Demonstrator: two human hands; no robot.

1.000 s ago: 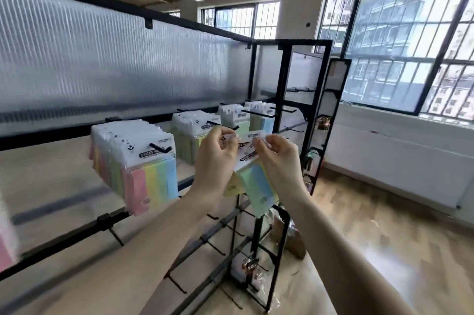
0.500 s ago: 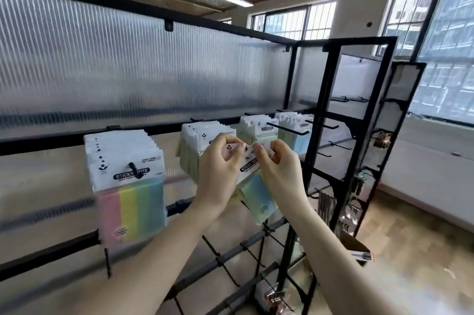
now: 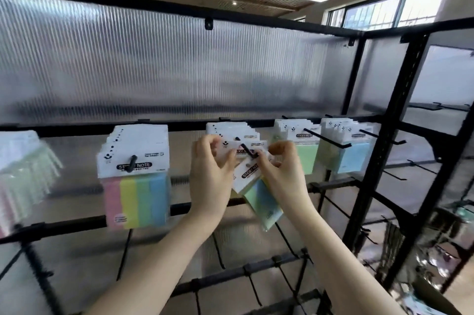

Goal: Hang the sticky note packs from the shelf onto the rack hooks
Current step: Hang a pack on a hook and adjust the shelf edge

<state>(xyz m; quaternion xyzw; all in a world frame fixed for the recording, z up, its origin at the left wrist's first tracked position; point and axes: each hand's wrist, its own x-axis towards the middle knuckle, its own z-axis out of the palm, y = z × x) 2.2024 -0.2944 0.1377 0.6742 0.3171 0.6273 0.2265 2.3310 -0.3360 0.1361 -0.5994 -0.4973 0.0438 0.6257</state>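
Sticky note pack (image 3: pixel 252 186) at the hook (image 3: pixel 247 151) tip, long axis tilted — header up-left, coloured end down-right, left hand (image 3: pixel 210 171) and right hand (image 3: pixel 282 168) fingers pinching its header, view nearer the hook than 0.5 s ago.

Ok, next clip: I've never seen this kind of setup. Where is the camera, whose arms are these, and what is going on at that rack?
The one view comes from a camera worn on a person's head, so the bare arms are the wearer's own. The left hand and right hand together pinch a sticky note pack, tilted, its white header card at the tip of a black hook. It is not yet hanging freely. That hook belongs to a black metal rack with a ribbed translucent back panel. Neighbouring hooks already carry rows of hung packs.
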